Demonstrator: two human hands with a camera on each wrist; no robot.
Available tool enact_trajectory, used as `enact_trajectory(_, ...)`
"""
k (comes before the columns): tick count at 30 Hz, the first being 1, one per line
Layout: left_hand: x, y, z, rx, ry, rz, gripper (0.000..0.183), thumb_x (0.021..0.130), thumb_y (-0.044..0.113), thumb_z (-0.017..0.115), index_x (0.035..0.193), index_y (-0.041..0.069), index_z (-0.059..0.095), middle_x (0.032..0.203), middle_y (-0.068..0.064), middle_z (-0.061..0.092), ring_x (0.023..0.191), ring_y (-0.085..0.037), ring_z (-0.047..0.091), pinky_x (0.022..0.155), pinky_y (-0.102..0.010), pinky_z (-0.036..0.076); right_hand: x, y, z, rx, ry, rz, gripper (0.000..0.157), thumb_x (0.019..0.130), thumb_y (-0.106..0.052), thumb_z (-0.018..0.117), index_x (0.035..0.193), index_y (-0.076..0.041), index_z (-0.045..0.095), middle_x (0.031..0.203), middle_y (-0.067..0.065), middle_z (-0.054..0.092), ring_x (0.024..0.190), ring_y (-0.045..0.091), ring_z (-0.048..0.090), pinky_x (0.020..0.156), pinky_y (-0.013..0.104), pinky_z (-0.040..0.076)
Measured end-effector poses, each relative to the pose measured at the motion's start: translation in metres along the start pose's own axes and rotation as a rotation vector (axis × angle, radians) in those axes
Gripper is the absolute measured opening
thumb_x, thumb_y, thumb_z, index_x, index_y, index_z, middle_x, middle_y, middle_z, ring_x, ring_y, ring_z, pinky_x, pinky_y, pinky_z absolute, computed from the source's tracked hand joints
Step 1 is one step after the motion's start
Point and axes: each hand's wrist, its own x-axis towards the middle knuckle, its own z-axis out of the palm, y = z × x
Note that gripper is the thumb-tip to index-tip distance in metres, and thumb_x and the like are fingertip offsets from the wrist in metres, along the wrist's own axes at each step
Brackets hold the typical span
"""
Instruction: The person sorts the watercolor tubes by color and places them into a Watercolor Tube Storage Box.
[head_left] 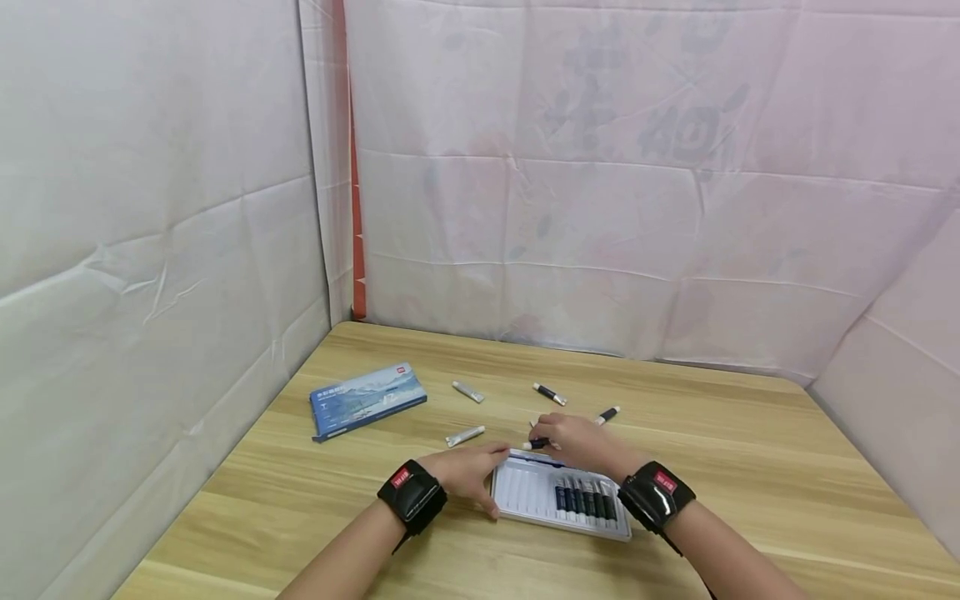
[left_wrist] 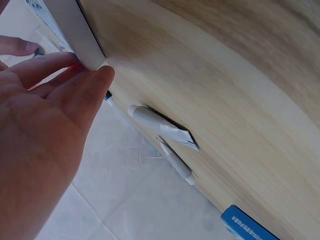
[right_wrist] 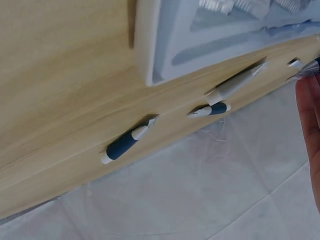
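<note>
Head view: right hand (head_left: 579, 440) pinches 1 slim dark-blue white-capped tube (head_left: 536, 444) just beyond the far edge of 1 white plastic tray (head_left: 517, 492), long axis roughly along it; left hand (head_left: 467, 472) grips the tray's left end. Left wrist: fingers (left_wrist: 95, 85) touch tray corner. Right wrist: tube's silver end at the fingers.

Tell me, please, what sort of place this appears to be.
Probably a makeshift recording booth: pale, creased sheets hang on three sides of a wooden table, and black bands are strapped round both wrists.
</note>
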Motion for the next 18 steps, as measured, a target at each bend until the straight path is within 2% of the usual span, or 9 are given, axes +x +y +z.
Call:
enact_trajectory(4,0.001,-0.001,0.000,0.004,0.001,0.005,0.091,0.071,0.041,0.077,0.141,0.004,0.034,0.146,-0.006,0.029,0.131,-0.015,0.027,0.104,-0.026,0.025,-0.006,-0.007,0.001,-0.006,-0.022,0.005,0.021,0.079,-0.004,0.068,0.100,-0.008,0.067,0.098,0.002,0.060,0.087,0.014,0.059,0.070,0.022,0.051)
enact_trajectory(7,0.001,-0.002,0.001,0.005,0.002,0.009,0.091,0.071,0.041,0.077,0.141,0.003,0.034,0.146,-0.007,0.029,0.131,-0.016,0.027,0.104,-0.026,0.025,-0.009,-0.011,0.002,-0.016,0.000,-0.020,0.022,0.078,-0.004,0.069,0.100,-0.007,0.067,0.100,0.003,0.060,0.090,0.016,0.060,0.071,0.023,0.051)
enact_trajectory(12,0.001,-0.001,0.001,0.011,0.003,0.000,0.091,0.071,0.042,0.077,0.141,0.004,0.034,0.146,-0.006,0.030,0.131,-0.015,0.028,0.104,-0.026,0.026,-0.014,-0.018,0.002,-0.006,0.049,-0.058,0.024,0.075,-0.002,0.071,0.099,-0.006,0.067,0.099,0.003,0.060,0.088,0.015,0.059,0.071,0.023,0.051)
enact_trajectory(18,0.000,0.000,0.001,-0.004,-0.002,-0.009,0.091,0.071,0.042,0.077,0.142,0.006,0.034,0.146,-0.003,0.029,0.130,-0.014,0.028,0.103,-0.026,0.027,-0.021,-0.025,0.004,0.016,0.055,-0.054,0.025,0.076,-0.002,0.070,0.100,-0.007,0.067,0.094,0.000,0.062,0.086,0.010,0.059,0.070,0.021,0.050)
